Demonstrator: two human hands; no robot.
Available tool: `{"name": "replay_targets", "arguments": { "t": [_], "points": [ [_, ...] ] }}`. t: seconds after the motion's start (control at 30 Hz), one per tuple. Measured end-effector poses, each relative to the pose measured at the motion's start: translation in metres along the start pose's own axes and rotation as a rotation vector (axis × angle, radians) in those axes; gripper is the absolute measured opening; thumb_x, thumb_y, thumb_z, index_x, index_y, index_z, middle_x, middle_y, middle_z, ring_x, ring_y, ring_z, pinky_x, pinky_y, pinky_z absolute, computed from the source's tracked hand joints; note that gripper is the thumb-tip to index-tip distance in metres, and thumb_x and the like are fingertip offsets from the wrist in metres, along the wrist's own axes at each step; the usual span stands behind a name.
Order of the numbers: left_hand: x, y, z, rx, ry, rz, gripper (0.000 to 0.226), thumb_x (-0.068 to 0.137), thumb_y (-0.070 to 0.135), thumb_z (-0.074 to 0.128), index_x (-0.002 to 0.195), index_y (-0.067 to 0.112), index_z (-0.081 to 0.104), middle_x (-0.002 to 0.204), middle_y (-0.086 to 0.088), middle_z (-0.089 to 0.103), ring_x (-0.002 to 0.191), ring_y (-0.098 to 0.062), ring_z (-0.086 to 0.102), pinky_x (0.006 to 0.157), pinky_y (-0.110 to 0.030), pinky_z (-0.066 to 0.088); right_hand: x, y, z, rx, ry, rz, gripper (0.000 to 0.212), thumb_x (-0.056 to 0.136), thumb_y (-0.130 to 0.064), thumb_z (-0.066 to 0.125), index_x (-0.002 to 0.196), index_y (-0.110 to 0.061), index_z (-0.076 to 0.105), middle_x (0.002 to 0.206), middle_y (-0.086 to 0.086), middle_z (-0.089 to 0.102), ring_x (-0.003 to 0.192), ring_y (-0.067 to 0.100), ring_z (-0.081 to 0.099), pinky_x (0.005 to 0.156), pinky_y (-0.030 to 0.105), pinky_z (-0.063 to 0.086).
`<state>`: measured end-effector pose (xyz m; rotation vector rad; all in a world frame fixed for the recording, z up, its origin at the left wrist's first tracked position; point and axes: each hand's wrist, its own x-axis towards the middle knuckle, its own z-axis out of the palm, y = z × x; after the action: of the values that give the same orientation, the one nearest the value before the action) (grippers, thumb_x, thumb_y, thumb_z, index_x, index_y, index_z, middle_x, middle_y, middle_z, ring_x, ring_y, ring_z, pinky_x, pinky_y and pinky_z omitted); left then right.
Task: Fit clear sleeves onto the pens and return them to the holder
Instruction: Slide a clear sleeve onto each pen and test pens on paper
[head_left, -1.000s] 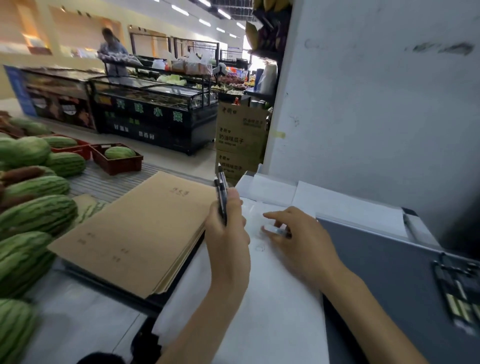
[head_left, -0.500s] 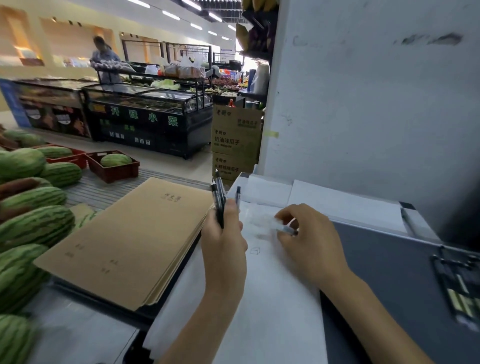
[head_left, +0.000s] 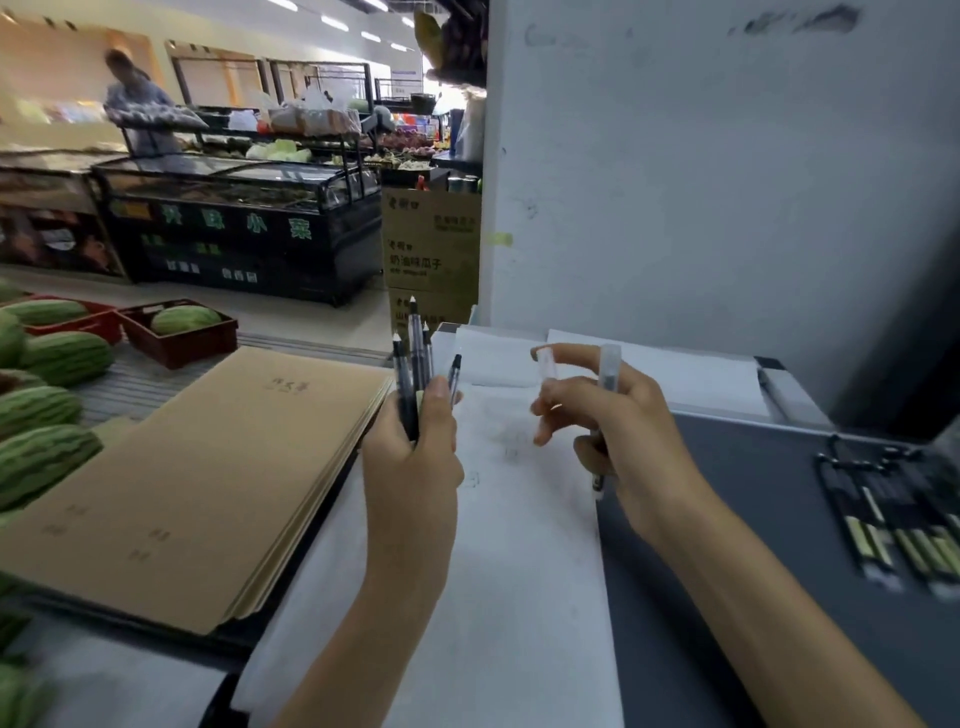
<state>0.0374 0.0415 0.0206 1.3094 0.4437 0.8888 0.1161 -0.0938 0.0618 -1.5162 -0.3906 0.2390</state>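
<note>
Over the white paper (head_left: 498, 597) on the tabletop (head_left: 753, 457), clutching a bundle of pens (head_left: 415, 353) upright in the left grip (head_left: 410, 467), wrapping the barrels tightly and pointing the tips up. Counting four or so in that bundle, and seeing no clear cover on any of them. Just beside, pinching a loose clear sleeve (head_left: 546, 366) at the fingertips of the right grip (head_left: 628, 436), while also trapping a fifth pen (head_left: 609, 371) against the palm, apparently wearing a clear cover on the upper end and poking out below the hand at the lower.

Judging the job as barely under way: probably one pen fitted, one sleeve ready for the next, and the bundle waiting. Leaving a good deal to do: capping each bare pen in the left bundle, then carrying all of them back to the holder. Not finding that holder for certain. Spotting only a blurred row of dark pen-like things (head_left: 893, 525) at the far right of the tabletop, too smeared for telling rack from loose stock.

Taking in, left of the paper, a stack of brown envelopes (head_left: 208, 467). Beyond that, striped melons (head_left: 47, 457), a red crate (head_left: 176, 348), a chilled display cabinet (head_left: 244, 234) and stacked cardboard boxes (head_left: 431, 249) beside the white wall (head_left: 701, 182).
</note>
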Motion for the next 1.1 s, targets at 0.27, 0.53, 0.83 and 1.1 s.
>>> {"name": "replay_targets", "arguments": {
  "t": [0.27, 0.53, 0.83, 1.1],
  "points": [
    [0.003, -0.005, -0.002, -0.013, -0.077, -0.069, 0.026, 0.105, 0.033, 0.060, 0.084, 0.019, 0.068, 0.062, 0.002, 0.052, 0.039, -0.007, 0.034, 0.034, -0.017, 0.026, 0.001, 0.000, -0.003, 0.210, 0.029, 0.116, 0.014, 0.103, -0.022, 0.061, 0.102, -0.008, 0.062, 0.097, 0.010, 0.081, 0.091, 0.027, 0.080, 0.036, 0.016, 0.033],
    [0.000, -0.003, -0.001, -0.027, -0.237, -0.091, 0.027, 0.098, 0.041, 0.067, 0.083, 0.020, 0.075, 0.058, -0.002, 0.053, 0.036, -0.008, 0.034, 0.035, -0.017, 0.024, 0.003, 0.001, -0.007, 0.300, 0.040, 0.031, 0.017, 0.095, -0.025, 0.076, 0.110, -0.020, 0.072, 0.099, 0.007, 0.080, 0.082, 0.013, 0.075, 0.039, 0.016, 0.031],
    [-0.007, 0.002, 0.001, -0.046, -0.364, -0.091, 0.040, 0.084, 0.053, 0.066, 0.084, 0.014, 0.074, 0.053, 0.001, 0.043, 0.038, -0.010, 0.031, 0.036, -0.018, 0.024, -0.002, -0.002, -0.004, 0.269, 0.048, -0.016, 0.026, 0.091, -0.037, 0.078, 0.112, -0.023, 0.073, 0.099, 0.002, 0.079, 0.088, 0.014, 0.073, 0.041, 0.009, 0.037],
    [-0.008, 0.003, 0.003, -0.016, -0.377, -0.060, 0.043, 0.085, 0.047, 0.065, 0.088, 0.005, 0.073, 0.052, 0.003, 0.043, 0.039, -0.007, 0.034, 0.036, -0.016, 0.027, -0.002, -0.003, -0.002, 0.261, 0.041, -0.054, 0.017, 0.091, -0.034, 0.078, 0.105, -0.027, 0.071, 0.096, 0.004, 0.078, 0.079, 0.014, 0.067, 0.042, 0.009, 0.037]
  ]
}}
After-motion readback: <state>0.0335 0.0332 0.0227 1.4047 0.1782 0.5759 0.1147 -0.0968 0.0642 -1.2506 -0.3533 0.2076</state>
